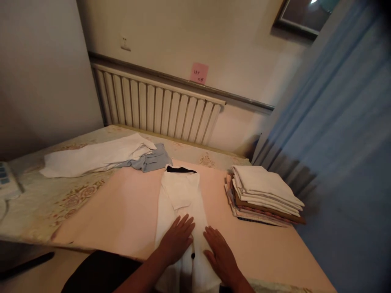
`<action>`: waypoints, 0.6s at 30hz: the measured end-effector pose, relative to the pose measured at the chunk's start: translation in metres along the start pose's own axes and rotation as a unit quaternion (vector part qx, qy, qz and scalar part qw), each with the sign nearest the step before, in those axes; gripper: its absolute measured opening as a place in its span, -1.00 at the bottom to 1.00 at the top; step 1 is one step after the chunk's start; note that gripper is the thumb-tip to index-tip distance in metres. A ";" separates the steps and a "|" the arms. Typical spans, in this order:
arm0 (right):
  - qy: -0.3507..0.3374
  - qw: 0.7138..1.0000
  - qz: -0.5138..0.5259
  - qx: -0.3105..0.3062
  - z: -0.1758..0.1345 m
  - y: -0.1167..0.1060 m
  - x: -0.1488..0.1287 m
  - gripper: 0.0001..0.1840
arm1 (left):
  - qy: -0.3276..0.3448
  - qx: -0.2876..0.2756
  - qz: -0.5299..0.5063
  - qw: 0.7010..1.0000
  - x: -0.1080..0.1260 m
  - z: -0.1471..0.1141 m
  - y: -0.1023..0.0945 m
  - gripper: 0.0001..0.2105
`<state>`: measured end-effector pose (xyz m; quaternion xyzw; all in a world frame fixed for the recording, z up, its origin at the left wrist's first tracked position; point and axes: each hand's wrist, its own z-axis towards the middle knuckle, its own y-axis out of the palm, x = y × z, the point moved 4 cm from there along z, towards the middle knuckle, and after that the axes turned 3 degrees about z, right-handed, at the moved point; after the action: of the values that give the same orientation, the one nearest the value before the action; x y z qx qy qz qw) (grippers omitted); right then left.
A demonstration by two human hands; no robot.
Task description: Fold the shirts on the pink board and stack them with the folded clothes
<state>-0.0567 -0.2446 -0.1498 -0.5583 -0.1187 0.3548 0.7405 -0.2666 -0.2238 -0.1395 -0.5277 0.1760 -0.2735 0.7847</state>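
Note:
A white garment (183, 189) with a dark inner collar lies lengthwise on a pink sheet (131, 203), its near end reaching the table's front edge. One sleeve is folded across its upper part. Flat on the middle of the cloth rests my left hand (179, 240), fingers stretched out. My right hand (221, 254) lies along the garment's right edge, its fingers also extended and partly over the pink sheet. Neither hand grips anything. Between them a small dark round spot (193, 256) shows on the cloth.
To the right stands a stack of folded clothes (264, 187), white ones on top. Loose white clothing (94, 154) and a grey-blue garment (155, 158) lie at the back left. A radiator (155, 106) runs behind the table; a blue curtain (330, 162) hangs at the right.

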 end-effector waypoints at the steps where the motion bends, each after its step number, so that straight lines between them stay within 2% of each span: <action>1: -0.001 1.000 0.002 -0.001 -0.004 0.000 -0.001 -0.31 | -0.001 -0.007 0.001 1.000 0.005 -0.004 0.000 -0.52; 5: 0.000 1.000 0.009 0.002 -0.022 -0.001 -0.007 -0.31 | -0.006 -0.029 -0.011 1.000 0.025 -0.025 0.001 -0.52; 7: -0.006 1.000 0.007 0.009 -0.033 -0.003 -0.010 -0.31 | -0.011 -0.019 -0.035 0.999 0.033 -0.041 0.001 -0.52; 9: -0.018 1.000 0.003 0.017 -0.044 -0.006 -0.012 -0.31 | -0.042 0.022 -0.078 0.996 0.036 -0.063 -0.001 -0.56; 11: -0.031 0.999 -0.001 0.027 -0.056 -0.010 -0.013 -0.30 | -0.132 0.091 -0.132 0.978 0.030 -0.091 -0.005 -0.64; 12: -0.037 0.999 -0.002 0.029 -0.062 -0.012 -0.014 -0.30 | -0.206 0.115 -0.158 0.959 0.023 -0.107 -0.006 -0.67; 14: -0.041 0.999 -0.001 0.024 -0.074 -0.016 -0.014 -0.27 | -0.355 0.144 -0.205 0.901 0.008 -0.139 -0.004 -0.69; 16: -0.041 0.999 0.001 0.006 -0.082 -0.019 -0.014 -0.22 | -0.472 0.138 -0.250 0.834 -0.005 -0.164 0.004 -0.64; 18: -0.035 0.999 0.003 -0.011 -0.087 -0.020 -0.014 -0.17 | -0.560 0.126 -0.289 0.766 -0.015 -0.179 0.016 -0.55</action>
<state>-0.0089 -0.3209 -0.1590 -0.5543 -0.1466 0.3746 0.7287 -0.3756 -0.3416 -0.2225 -0.5094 -0.4917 -0.1629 0.6872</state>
